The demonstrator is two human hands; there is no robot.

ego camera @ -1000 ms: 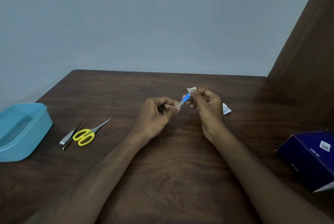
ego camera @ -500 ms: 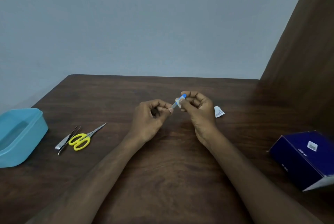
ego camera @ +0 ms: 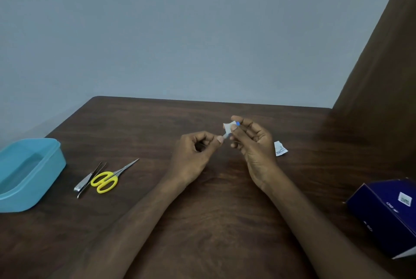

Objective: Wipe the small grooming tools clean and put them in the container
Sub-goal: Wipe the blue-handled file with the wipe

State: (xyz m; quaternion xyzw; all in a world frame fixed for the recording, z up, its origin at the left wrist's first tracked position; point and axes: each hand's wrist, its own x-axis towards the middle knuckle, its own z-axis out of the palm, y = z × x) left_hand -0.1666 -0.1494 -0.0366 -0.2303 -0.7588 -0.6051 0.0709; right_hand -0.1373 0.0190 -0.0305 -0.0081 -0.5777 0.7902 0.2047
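- The left hand (ego camera: 193,157) is pinching the near end of a small blue tool (ego camera: 227,135) between thumb and forefinger, and the other fingers are curling into the palm. I think this grip is keeping the tool steady, so it is not turning while it is being rubbed.
- The right hand (ego camera: 252,141) is pinching a small white wipe (ego camera: 227,127) around the far end of the same tool. A little blue is showing past the wipe at about 1 o'clock from it. What kind of tool this is, I cannot tell, because the fingers are covering most of it.
- Both hands are working above the middle of the table (ego camera: 225,222), probably because there the camera and the eyes are seeing the small part well.
- The yellow scissors (ego camera: 105,180) and two slim metal tools (ego camera: 87,182) are lying just beside each other at about 9 o'clock from the hands, not yet wiped in my judgement.
- The blue container (ego camera: 45,166) is standing open further at 9 o'clock, near the table edge, and no tool is showing in the part of its inside that the camera sees.
- A torn white sachet (ego camera: 280,148) is lying at 3 o'clock from the right hand, and a dark blue box (ego camera: 382,211) is sitting at about 4 o'clock.
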